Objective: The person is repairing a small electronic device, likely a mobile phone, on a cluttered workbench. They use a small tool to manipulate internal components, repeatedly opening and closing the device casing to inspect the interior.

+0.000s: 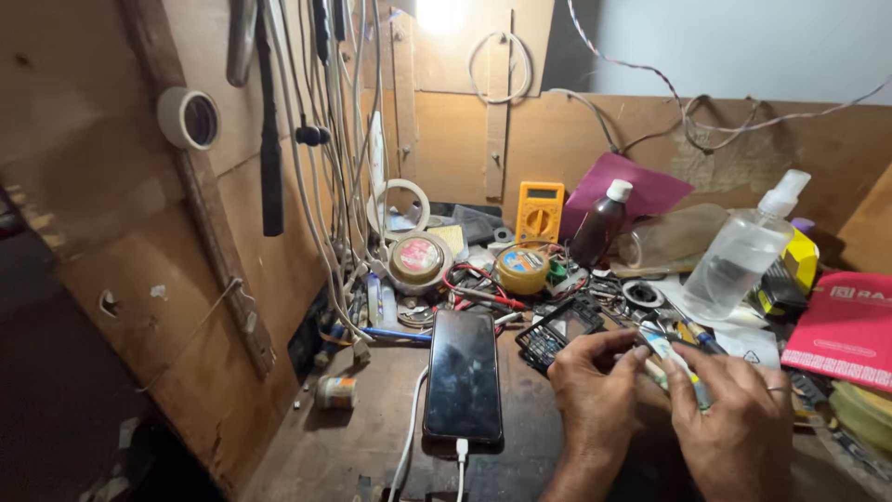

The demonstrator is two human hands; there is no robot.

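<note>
— Where can you pass?
— Bare counter lies left of the phone.
— And ahead?
— Blocked: the dark bottle, spray bottle and tangled wires crowd your way.

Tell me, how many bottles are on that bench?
2. A dark brown bottle with a white cap stands near the back wall, beside the yellow meter. A clear pump bottle leans to its right. Clutter may hide others.
</note>
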